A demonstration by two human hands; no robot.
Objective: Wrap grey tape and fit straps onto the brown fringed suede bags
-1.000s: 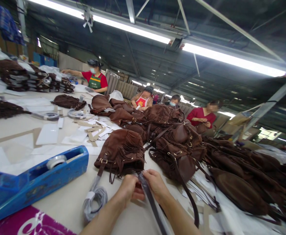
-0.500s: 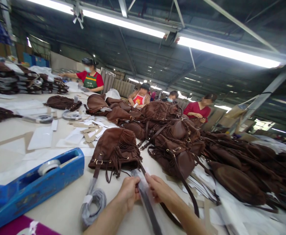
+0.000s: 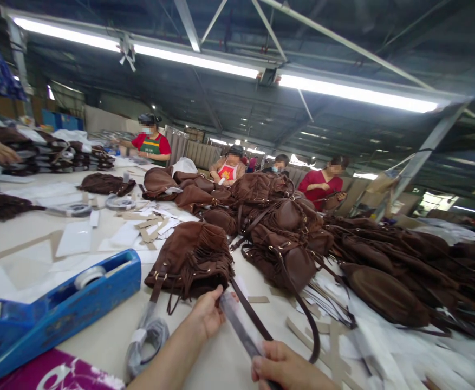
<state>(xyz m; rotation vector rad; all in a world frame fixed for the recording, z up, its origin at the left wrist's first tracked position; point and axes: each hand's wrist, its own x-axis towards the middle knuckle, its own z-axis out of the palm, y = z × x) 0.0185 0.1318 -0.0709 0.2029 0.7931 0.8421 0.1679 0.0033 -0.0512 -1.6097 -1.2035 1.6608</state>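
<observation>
A dark strap in a clear plastic sleeve (image 3: 237, 323) runs slantwise between my hands. My left hand (image 3: 208, 315) pinches its far end, close to the mouth of a brown fringed bag (image 3: 192, 252). Lower down, my right hand (image 3: 280, 364) is closed around the same sleeved strap. The bag lies on its side with gold-coloured rings along its rim. From its left side another strap leads to a plastic-wrapped coil (image 3: 150, 342) bound with a white band. A bare brown strap (image 3: 255, 311) passes just right of the sleeved one.
A blue tape dispenser (image 3: 64, 311) stands at the left on the pale table (image 3: 111, 292). More brown bags (image 3: 284, 238) are heaped ahead and to the right. Card scraps (image 3: 154, 225) and white sheets lie about. Several co-workers stand beyond; another person's hand (image 3: 1, 150) reaches in at far left.
My right hand has moved down the sleeved strap towards me, away from my left hand, which stays at the far end. Another person's hand has come in at the far left.
</observation>
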